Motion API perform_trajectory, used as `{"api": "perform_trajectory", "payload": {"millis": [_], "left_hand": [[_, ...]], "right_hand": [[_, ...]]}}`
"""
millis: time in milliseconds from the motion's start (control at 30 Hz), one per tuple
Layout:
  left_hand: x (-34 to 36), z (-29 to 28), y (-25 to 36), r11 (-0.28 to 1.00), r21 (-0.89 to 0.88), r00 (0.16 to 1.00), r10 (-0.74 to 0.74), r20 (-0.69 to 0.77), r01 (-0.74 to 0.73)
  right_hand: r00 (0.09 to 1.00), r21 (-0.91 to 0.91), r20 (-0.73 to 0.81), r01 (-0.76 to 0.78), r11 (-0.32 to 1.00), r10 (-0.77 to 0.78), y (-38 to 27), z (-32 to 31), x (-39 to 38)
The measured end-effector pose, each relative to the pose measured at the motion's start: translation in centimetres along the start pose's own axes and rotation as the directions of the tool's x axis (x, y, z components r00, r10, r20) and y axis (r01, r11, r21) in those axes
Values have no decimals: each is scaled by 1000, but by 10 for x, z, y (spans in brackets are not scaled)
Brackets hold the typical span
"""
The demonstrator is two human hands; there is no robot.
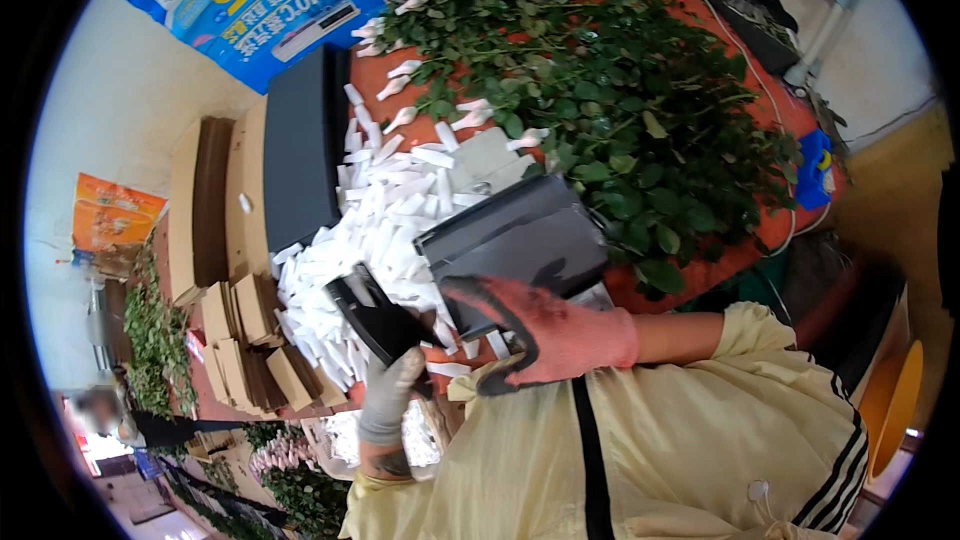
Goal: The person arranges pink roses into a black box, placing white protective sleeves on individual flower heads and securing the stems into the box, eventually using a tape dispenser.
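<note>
My left hand [393, 398], in a pale grey glove, is closed round the lower end of a black oblong thing [372, 315] with a hollow-looking top; its exact kind does not show. My right hand [565, 335], in a red-pink glove with dark palm and fingers, is beside the near edge of a dark grey slanted tray [520, 245]. Its fingers and thumb curve apart with nothing visible between them; whether they touch the tray I cannot tell. Many small white sleeves [375, 215] lie heaped left of the tray, around and under the black thing.
Leafy green rose stems [620, 110] with white-wrapped heads cover the far right of the red table [690, 275]. A dark grey box [303, 145] and cardboard pieces [240, 315] stand left. A blue-and-yellow item [813, 168] sits by the right edge, near a white cable. A person [120, 420] is far left.
</note>
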State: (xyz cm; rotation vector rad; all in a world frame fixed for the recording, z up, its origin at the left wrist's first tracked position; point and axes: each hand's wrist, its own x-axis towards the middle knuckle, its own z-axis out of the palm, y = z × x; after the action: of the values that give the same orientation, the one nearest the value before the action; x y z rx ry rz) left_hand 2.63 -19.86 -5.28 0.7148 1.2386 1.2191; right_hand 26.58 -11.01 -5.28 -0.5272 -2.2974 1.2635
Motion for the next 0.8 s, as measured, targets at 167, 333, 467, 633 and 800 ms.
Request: {"api": "perform_trajectory", "payload": {"millis": [167,333,467,633,800], "left_hand": [[18,84,-5,846,299,893,383,236,-442],[91,92,21,451,770,874,396,282,-452],[121,113,-11,-56,926,895,243,375,-373],[135,118,-27,15,945,884,359,299,-326],[139,117,-27,100,957,915,335,225,-273]], "right_hand": [[990,-54,-136,-49,997,41,-16,-21,-2],[967,193,22,-254,948,255,-13,-129,-37],[949,119,-45,-305,945,312,-11,-184,-49],[843,-329,60,-490,807,535,0,-210,-43],[768,-456,145,-508,731,624,35,-217,-35]]}}
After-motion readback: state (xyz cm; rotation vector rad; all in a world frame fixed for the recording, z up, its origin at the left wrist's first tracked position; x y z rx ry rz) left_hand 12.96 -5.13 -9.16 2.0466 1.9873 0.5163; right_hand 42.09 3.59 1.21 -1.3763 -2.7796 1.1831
